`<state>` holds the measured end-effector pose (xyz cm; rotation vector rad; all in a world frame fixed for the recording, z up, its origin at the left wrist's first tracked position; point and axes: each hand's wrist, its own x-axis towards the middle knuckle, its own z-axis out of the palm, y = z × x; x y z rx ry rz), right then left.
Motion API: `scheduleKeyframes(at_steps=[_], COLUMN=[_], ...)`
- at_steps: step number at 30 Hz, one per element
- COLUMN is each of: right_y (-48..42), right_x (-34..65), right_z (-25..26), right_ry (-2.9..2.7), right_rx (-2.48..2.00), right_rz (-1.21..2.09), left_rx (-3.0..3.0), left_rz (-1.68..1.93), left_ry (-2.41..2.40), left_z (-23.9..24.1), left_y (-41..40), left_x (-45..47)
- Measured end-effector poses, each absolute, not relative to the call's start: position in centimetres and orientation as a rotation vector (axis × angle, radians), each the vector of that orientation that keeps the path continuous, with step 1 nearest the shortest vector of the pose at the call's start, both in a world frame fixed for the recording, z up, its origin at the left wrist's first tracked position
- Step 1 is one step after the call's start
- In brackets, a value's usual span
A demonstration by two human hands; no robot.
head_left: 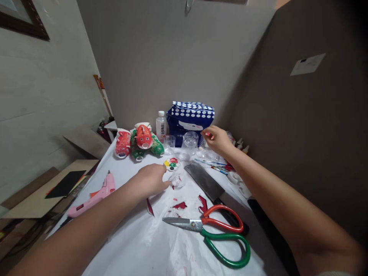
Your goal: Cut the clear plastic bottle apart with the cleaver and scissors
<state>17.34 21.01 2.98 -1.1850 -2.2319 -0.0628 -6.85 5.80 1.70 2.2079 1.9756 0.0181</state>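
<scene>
My left hand (151, 179) rests on the white table cover (143, 237), fingers curled and pinched on a small clear plastic piece (176, 181) just below a round paint palette (171, 164). My right hand (217, 140) is raised farther back, fingers pinched on a small pink-red thing I cannot make out, close to a clear plastic cup (190, 140) and a blue dotted box (190, 122). Red scraps (180, 205) lie between my arms.
Red-and-green-handled scissors (214, 230) and a cleaver (205, 181) lie at the front right. A pink glue gun (94, 195) is on the left. Red and green fish figures (138, 143), a white bottle (161, 126) and brushes (214, 166) stand at the back. Walls close in behind and right.
</scene>
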Motion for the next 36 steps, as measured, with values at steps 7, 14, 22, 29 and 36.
scheduleKeyframes(at_steps=[7, 14, 22, 29, 36], right_y=[18.9, 17.6, 8.7, 1.8, 2.2], right_x=[20.0, 20.3, 19.1, 15.7, 18.5], right_z=[-3.1, -2.6, 0.2, -0.6, 1.7], right_ry=[-2.428, -2.307, -2.173, -2.029, -2.371], right_rx=[-1.346, -1.296, -0.996, -0.846, -0.847], right_rz=[-0.039, 0.084, 0.412, 0.759, 0.607], left_rx=[2.238, 2.308, 2.228, 1.983, 1.928], left_rz=[0.009, 0.286, 0.613, 0.637, 0.850], left_ry=[2.028, 1.988, 1.622, 1.227, 1.182], left_z=[1.6, 2.8, 3.5, 3.4, 3.8], left_y=[5.7, 5.2, 3.3, 1.8, 0.8], left_x=[-6.4, -6.8, -5.0, -3.0, -2.1])
